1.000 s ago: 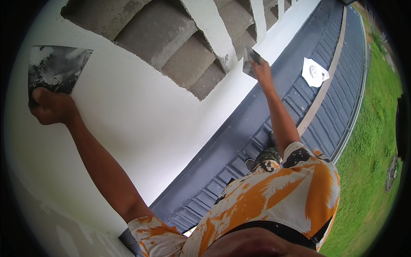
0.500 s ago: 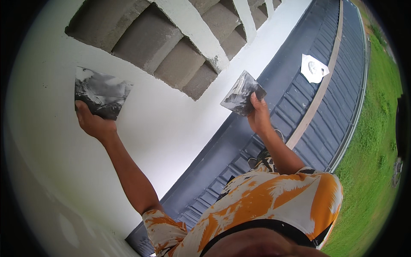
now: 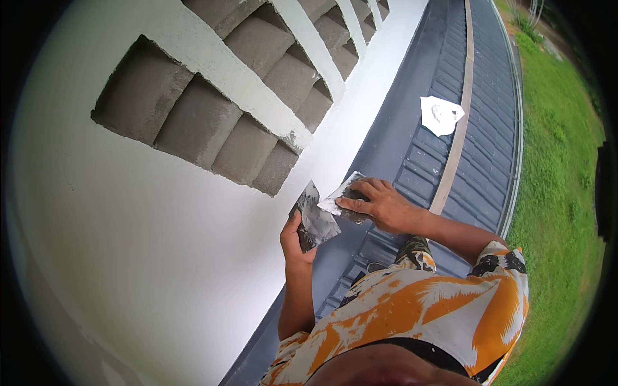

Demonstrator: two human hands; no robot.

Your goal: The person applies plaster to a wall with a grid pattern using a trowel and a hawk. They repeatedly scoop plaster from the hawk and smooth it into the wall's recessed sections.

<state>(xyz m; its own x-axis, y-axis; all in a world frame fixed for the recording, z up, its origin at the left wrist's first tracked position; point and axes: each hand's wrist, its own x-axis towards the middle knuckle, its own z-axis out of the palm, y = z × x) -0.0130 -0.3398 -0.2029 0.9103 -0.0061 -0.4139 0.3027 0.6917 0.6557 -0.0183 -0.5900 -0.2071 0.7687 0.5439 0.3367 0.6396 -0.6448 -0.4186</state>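
My left hand [image 3: 297,240] grips a flat dark putty scraper [image 3: 318,222] by its lower left edge, thumb on the near side. White putty streaks the face of this square plate. My right hand [image 3: 389,207] is closed on a second putty scraper [image 3: 351,193], fingers spread over its back. Thick white putty sits along that one's left edge. The two plates come together at their near edges, touching or almost so. Both are held in front of my body, beside the white wall [image 3: 174,231].
Recessed openings with grey concrete blocks [image 3: 199,122] break the wall. Dark grey roof tiles [image 3: 492,141] run alongside, crossed lengthwise by a wooden plank [image 3: 456,151]. A white sheet [image 3: 432,122] with a greyish heap on it lies against the plank. Grass [image 3: 553,193] lies beyond the roof edge.
My left hand has come away from the wall area at far left, rightward and down, bringing its scraper to the other. My right hand has lowered and turned its scraper toward the left one.
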